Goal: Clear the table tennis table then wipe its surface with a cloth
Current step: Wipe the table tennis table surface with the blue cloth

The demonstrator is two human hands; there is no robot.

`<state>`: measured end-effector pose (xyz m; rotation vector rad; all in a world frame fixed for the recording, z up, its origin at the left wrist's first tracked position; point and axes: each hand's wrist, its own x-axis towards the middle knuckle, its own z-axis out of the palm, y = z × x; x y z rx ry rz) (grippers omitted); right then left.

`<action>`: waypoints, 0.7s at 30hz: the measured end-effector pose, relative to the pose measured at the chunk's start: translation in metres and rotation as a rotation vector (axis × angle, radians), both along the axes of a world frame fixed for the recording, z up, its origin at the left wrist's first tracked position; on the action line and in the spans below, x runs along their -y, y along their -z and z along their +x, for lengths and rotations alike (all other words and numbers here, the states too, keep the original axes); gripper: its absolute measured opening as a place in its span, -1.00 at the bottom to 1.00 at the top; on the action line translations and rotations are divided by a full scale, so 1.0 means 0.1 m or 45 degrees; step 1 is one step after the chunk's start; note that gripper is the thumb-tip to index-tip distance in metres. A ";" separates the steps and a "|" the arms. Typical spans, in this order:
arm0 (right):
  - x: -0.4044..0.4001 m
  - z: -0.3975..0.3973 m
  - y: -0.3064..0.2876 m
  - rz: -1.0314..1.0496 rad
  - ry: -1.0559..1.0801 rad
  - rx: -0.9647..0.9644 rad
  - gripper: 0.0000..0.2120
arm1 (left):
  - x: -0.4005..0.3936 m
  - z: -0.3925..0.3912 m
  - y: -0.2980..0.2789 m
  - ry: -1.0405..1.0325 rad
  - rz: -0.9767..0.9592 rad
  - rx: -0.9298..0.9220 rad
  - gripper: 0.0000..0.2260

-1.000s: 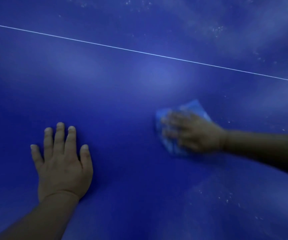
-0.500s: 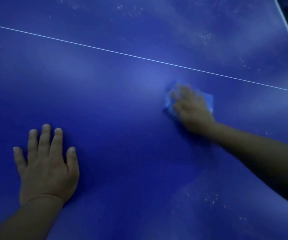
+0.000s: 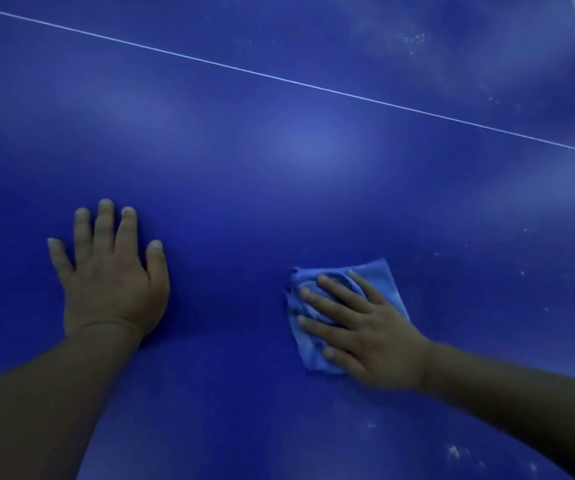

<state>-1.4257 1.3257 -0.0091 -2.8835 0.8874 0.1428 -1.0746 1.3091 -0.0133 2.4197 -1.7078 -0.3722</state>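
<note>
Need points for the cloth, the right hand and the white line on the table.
cloth [image 3: 388, 277]: head view, bare upper right corner of the blue fabric.
right hand [image 3: 374, 336]: head view, back of the hand pressing the cloth.
white line [image 3: 300, 83]: head view, middle of the stripe across the table.

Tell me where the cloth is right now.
In the head view the blue cloth lies flat on the blue table, lower right of centre, pressed under the right hand, well this side of the white line.

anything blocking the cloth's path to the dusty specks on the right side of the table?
Nothing visible. The right hand presses the blue cloth flat on the table; bare surface lies between it and the white specks. The left hand rests apart, on the other side.
</note>
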 end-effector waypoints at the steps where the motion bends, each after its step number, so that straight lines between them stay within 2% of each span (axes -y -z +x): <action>1: 0.10 -0.11 -0.03 0.007 -0.069 -0.029 -0.55 | 0.00 0.00 0.01 0.000 -0.011 0.003 -0.37; 2: 0.31 -0.20 -0.01 -0.070 -0.030 -0.058 -0.55 | 0.01 0.00 0.01 0.001 -0.021 0.005 -0.37; 3: 0.57 -0.26 0.00 -0.162 0.151 -0.058 -0.54 | 0.01 0.00 0.01 0.005 -0.027 0.005 -0.36; 6: 1.21 -0.35 -0.09 -0.216 0.947 -0.049 -0.53 | -0.01 0.05 0.04 0.033 -0.043 -0.004 -0.38; 7: 1.22 -0.30 -0.09 -0.211 1.088 -0.021 -0.53 | -0.02 0.07 0.06 0.047 -0.043 -0.010 -0.40; 9: 0.91 -0.11 -0.05 -0.225 1.055 -0.010 -0.52 | 0.04 0.11 0.06 0.052 -0.033 -0.057 -0.44; 13: -0.56 0.22 0.01 -0.139 0.528 0.082 -0.51 | -0.01 0.21 -0.10 0.065 -0.016 -0.268 -0.51; 15: -1.23 0.21 0.01 -0.054 0.236 0.043 -0.55 | -0.37 0.22 -0.21 0.172 -0.058 -0.317 -0.47; 17: -1.21 0.08 -0.07 -0.024 0.091 0.014 -0.55 | -0.93 0.18 -0.31 0.276 -0.059 -0.288 -0.42; 18: -1.01 0.03 -0.08 -0.087 0.146 0.018 -0.54 | -1.23 0.16 -0.33 0.323 -0.044 -0.255 -0.42; 19: -0.77 0.02 -0.11 -0.126 0.330 0.034 -0.51 | -1.52 0.16 -0.33 0.364 -0.039 -0.220 -0.43; 21: -0.29 -0.02 -0.17 -0.104 0.914 0.038 -0.51 | -2.01 0.15 -0.30 0.430 -0.044 -0.161 -0.43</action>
